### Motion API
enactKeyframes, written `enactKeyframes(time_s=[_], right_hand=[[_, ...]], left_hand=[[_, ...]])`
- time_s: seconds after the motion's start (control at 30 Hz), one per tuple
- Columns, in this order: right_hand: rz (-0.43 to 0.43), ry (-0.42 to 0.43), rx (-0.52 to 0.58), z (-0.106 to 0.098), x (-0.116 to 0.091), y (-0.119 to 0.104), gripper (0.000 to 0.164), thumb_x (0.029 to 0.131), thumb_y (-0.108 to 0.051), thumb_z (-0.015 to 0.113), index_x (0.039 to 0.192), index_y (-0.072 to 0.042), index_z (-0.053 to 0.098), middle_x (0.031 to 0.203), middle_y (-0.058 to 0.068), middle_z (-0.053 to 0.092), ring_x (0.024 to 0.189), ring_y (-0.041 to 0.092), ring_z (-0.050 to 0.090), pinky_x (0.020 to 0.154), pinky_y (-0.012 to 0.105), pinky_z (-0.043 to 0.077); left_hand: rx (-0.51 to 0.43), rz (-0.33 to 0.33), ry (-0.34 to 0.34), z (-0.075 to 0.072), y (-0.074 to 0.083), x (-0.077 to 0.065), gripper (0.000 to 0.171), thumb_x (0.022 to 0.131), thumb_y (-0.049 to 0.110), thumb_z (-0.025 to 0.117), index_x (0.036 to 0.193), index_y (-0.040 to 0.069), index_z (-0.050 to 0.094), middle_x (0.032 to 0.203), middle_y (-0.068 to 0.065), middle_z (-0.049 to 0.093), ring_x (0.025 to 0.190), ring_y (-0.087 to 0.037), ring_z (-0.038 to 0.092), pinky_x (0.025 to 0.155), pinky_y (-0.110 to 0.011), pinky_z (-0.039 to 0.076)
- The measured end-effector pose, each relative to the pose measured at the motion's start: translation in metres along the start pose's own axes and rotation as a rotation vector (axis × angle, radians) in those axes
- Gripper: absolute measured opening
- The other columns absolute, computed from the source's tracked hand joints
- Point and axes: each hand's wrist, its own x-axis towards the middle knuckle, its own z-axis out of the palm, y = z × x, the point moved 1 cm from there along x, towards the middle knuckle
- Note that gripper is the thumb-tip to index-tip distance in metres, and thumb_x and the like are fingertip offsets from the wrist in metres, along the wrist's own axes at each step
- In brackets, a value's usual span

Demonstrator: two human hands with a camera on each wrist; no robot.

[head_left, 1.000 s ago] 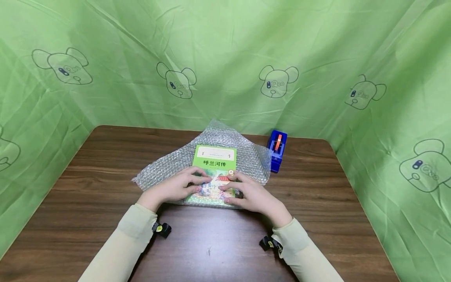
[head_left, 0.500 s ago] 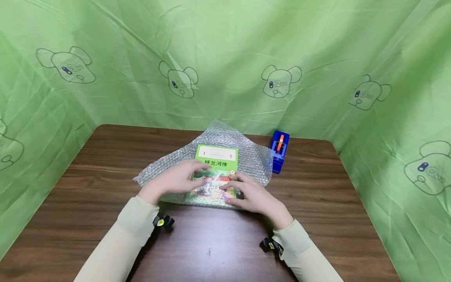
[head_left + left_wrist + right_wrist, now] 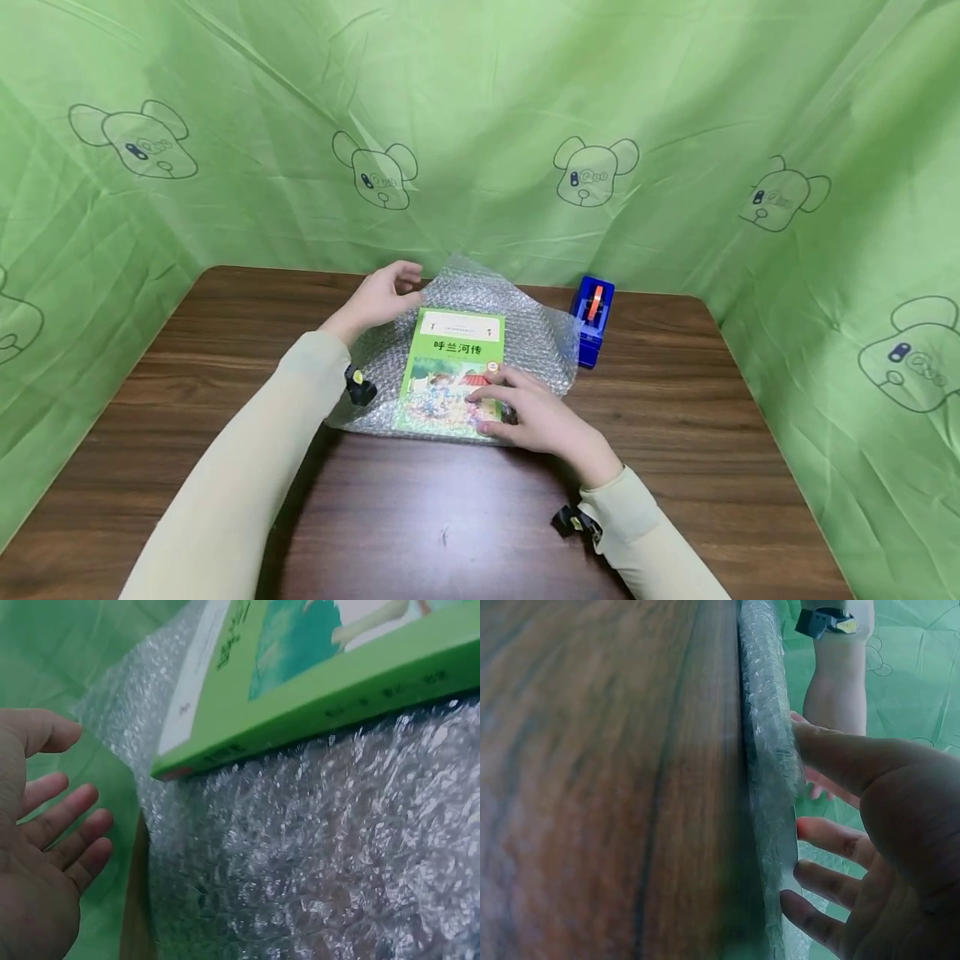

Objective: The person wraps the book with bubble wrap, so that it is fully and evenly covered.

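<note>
A green book (image 3: 457, 348) with Chinese characters on its cover lies on a sheet of bubble wrap (image 3: 540, 333). The lower part of its cover has a layer of the wrap over it. My right hand (image 3: 536, 417) rests on that covered lower right part, its fingers spread and pressing. In the right wrist view, the fingertips (image 3: 810, 919) touch the wrapped edge. My left hand (image 3: 384, 296) hovers at the wrap's upper left edge, beyond the book's top corner. Its fingers are relaxed and hold nothing, as the left wrist view shows.
A blue tape dispenser (image 3: 592, 329) with an orange wheel stands at the back right, beside the wrap's right corner. The brown wooden table (image 3: 675, 417) is enclosed at the back and sides by green cloth (image 3: 480, 125).
My left hand has lifted off the lower part of the book and moved up and left to the wrap's far edge. The right hand has stayed on the book.
</note>
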Motion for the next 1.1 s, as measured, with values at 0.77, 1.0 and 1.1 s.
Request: enactKeyframes(time_s=[0.77, 1.0, 1.1], right_hand=[[0.006, -0.004, 0.003, 0.002, -0.002, 0.002, 0.047, 0.098, -0.039, 0.084, 0.141, -0.024, 0.074, 0.151, 0.012, 0.062, 0.147, 0.040, 0.052, 0.123, 0.064, 0.039], [0.004, -0.006, 0.005, 0.001, -0.001, 0.002, 0.047, 0.098, -0.040, 0.084, 0.141, -0.025, 0.074, 0.152, 0.012, 0.061, 0.148, 0.041, 0.051, 0.124, 0.065, 0.038], [0.000, -0.004, 0.009, 0.001, -0.001, 0.003, 0.047, 0.098, -0.040, 0.084, 0.141, -0.025, 0.074, 0.152, 0.012, 0.061, 0.149, 0.041, 0.050, 0.124, 0.065, 0.038]], left_hand=[[-0.010, -0.090, -0.024, 0.031, -0.013, 0.021, 0.070, 0.109, 0.026, 0.067, 0.170, 0.010, 0.037, 0.155, -0.019, 0.056, 0.142, -0.039, 0.053, 0.116, -0.058, 0.047], [-0.033, 0.022, 0.010, 0.032, -0.002, 0.023, 0.052, 0.110, 0.024, 0.067, 0.160, 0.013, 0.055, 0.123, -0.012, 0.065, 0.109, -0.030, 0.060, 0.096, -0.050, 0.052], [-0.020, 0.075, 0.014, 0.034, 0.005, 0.024, 0.044, 0.111, 0.024, 0.067, 0.154, 0.014, 0.062, 0.130, -0.011, 0.067, 0.117, -0.029, 0.062, 0.102, -0.050, 0.053]])
